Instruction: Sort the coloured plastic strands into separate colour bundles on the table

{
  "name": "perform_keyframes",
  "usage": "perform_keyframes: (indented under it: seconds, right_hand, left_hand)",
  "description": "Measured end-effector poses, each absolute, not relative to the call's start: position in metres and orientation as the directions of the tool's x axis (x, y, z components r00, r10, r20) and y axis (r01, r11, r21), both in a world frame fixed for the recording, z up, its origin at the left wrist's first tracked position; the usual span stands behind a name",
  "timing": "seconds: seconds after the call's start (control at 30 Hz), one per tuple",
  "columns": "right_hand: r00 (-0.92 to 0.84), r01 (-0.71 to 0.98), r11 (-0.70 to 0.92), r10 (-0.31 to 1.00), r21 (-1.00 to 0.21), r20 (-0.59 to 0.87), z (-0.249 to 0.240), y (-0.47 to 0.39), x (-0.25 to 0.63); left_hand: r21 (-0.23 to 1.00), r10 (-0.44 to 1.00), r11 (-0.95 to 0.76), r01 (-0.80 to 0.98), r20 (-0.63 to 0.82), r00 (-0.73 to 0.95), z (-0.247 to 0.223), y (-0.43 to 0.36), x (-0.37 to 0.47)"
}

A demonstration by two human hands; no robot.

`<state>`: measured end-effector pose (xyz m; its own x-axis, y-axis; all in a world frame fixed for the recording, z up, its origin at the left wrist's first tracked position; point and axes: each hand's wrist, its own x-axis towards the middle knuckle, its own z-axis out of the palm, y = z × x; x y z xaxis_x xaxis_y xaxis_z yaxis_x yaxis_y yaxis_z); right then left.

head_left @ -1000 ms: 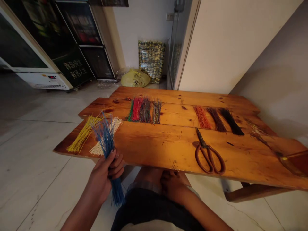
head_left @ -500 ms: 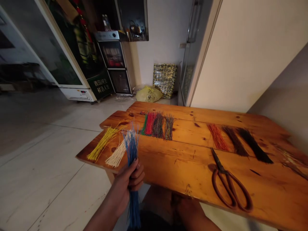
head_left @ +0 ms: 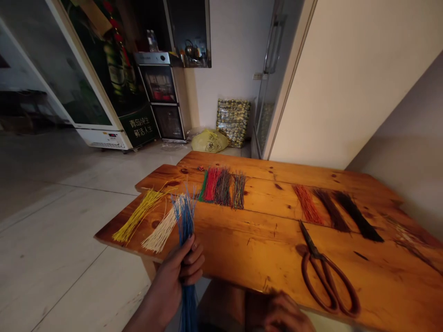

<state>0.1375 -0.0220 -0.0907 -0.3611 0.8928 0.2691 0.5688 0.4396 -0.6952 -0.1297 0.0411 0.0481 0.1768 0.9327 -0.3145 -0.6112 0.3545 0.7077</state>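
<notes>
My left hand is closed around the middle of a bundle of thin blue strands, held upright at the table's front edge. Its loose ends fan out above the fist, and the rest hangs below. Low in the view, my right hand is by the table edge, its fingers dim and smeared by motion. Behind the blue bundle lie a cream bundle and a yellow bundle. Large scissors with looped handles rest on the right of the wooden table.
Green, red, dark mixed and multicoloured bundles lie toward the back. Orange, brown and black ones lie at right. Beyond the table are a yellow bag and a glass-fronted cooler.
My right hand has risen from below the table edge to beside it. My left hand keeps its hold on the blue bundle. The camera view has shifted slightly.
</notes>
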Motion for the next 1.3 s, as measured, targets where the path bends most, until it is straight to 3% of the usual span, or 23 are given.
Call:
perform_keyframes:
  seconds: [0.07,0.13,0.23,0.33,0.5,0.63,0.83,1.3]
  right_hand:
    - [-0.201,0.349,0.117,0.978,-0.93,0.048,-0.052,-0.006,0.133]
    - [-0.107,0.12,-0.093,0.988,-0.988,-0.107,-0.015,0.017,0.126]
    - [-0.088,-0.098,-0.18,0.981,-0.979,-0.172,0.018,0.06,0.117]
    - [-0.057,-0.218,-0.137,0.99,-0.966,-0.127,0.024,0.116,0.1]
    - [0.245,-0.168,0.091,0.968,-0.982,0.048,0.006,0.2,0.058]
    - [0.413,-0.086,0.253,0.889,-0.964,0.197,-0.027,0.194,0.048]
    - [0.297,-0.165,0.258,0.933,-0.952,0.201,-0.071,0.169,0.067]
    - [0.354,-0.067,0.266,0.907,-0.962,0.226,-0.055,0.178,0.083]
  left_hand:
    - [0.695,0.93,0.363,-0.62,-0.314,0.193,0.046,0.044,-0.128]
    - [0.675,0.925,0.376,-0.635,-0.317,0.211,0.044,0.045,-0.126]
    - [0.67,0.921,0.377,-0.639,-0.341,0.186,0.04,0.043,-0.125]
    - [0.656,0.92,0.37,-0.658,-0.358,0.16,0.038,0.042,-0.122]
    - [0.564,0.906,0.424,-0.708,-0.274,0.324,0.027,0.06,-0.098]
    - [0.519,0.84,0.516,-0.681,-0.149,0.522,-0.004,0.106,-0.069]
    - [0.606,0.805,0.516,-0.605,-0.103,0.584,-0.046,0.178,-0.031]
    - [0.7,0.748,0.56,-0.444,-0.195,0.635,-0.055,0.165,-0.025]
